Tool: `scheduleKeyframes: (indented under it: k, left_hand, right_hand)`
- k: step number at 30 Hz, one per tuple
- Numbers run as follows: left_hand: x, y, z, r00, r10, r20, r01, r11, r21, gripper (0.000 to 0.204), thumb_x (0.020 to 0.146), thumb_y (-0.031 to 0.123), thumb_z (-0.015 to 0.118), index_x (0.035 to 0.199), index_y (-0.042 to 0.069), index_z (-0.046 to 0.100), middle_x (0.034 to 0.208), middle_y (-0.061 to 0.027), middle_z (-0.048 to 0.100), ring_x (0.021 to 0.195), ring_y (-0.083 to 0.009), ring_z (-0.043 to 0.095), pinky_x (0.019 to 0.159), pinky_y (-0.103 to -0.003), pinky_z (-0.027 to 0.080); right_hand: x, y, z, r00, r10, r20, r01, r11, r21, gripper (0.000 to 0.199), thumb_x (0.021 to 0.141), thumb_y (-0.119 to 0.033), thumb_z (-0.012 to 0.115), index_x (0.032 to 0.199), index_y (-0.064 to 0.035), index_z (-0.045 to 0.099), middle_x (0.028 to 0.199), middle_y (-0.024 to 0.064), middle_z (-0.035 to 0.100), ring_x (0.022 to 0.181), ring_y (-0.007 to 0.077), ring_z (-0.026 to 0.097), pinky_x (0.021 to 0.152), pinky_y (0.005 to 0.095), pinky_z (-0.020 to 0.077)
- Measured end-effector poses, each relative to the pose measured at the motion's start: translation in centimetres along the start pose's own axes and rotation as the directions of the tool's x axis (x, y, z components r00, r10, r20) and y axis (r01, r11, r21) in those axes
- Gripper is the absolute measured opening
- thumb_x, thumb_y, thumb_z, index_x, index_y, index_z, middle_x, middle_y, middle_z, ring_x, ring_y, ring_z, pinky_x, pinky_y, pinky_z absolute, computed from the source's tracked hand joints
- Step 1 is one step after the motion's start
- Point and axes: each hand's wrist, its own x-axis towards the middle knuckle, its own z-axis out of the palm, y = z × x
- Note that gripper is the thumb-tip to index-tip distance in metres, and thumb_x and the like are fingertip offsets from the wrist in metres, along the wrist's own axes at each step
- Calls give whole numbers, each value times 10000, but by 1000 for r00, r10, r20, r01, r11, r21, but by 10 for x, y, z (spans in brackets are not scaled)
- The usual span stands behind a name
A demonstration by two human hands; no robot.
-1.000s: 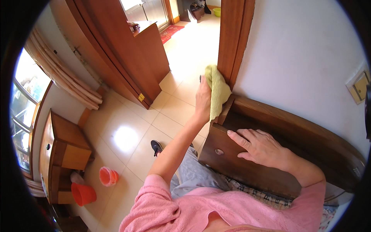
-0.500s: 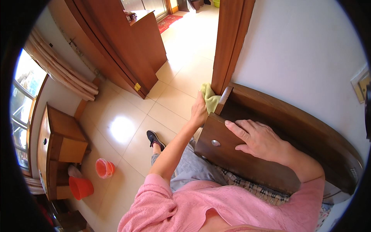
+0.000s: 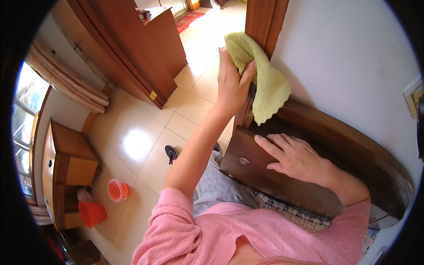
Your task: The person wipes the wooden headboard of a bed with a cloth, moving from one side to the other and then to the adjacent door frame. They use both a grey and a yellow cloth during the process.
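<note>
A yellow-green cloth (image 3: 270,86) is gripped in my left hand (image 3: 234,84), raised beside the brown wooden door frame (image 3: 266,24). Its scalloped lower corner hangs down over the end of the dark wooden headboard (image 3: 353,145). My right hand (image 3: 293,157) rests with its fingers spread on the top of a dark wooden panel (image 3: 238,152) in front of the headboard. An oval metallic spot shows on that panel. Part of the door frame and of the headboard's end is hidden behind the cloth.
A wooden desk (image 3: 73,154) stands under the window at the left. Two red-orange buckets, one smaller (image 3: 118,191) and one larger (image 3: 92,214), are on the tiled floor. A brown door (image 3: 132,53) stands ajar at the doorway. A wall switch (image 3: 414,97) is at right.
My left hand has lifted the cloth from low by the headboard's end to higher along the door frame, and more of the cloth now hangs loose. My right hand has stayed on the panel.
</note>
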Motion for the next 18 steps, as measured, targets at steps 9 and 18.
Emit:
scheduleKeyframes:
  k: [9, 18]
  left_hand:
    - [-7, -16, -4, 1000, 4, -27, -2, 997, 78, 368, 942, 199, 693, 1150, 2, 461, 1030, -181, 512, 927, -369, 539, 833, -431, 460]
    - [34, 32, 8, 988, 100, -118, -116, 985, -129, 438, 908, 181, 745, 1182, -9, 460, 1056, -138, 512, 937, -273, 539, 856, -381, 464]
  right_hand:
    - [2, 0, 2, 1000, -3, -11, 2, 1000, -29, 903, 812, -242, 779, 1557, -148, 278, 1178, 139, 519, 979, 325, 598, 837, 427, 554]
    - [0, -2, -1, 1000, 15, 19, -15, 999, -33, 913, 811, -245, 779, 1564, -152, 271, 1120, 139, 521, 935, 333, 603, 801, 425, 557]
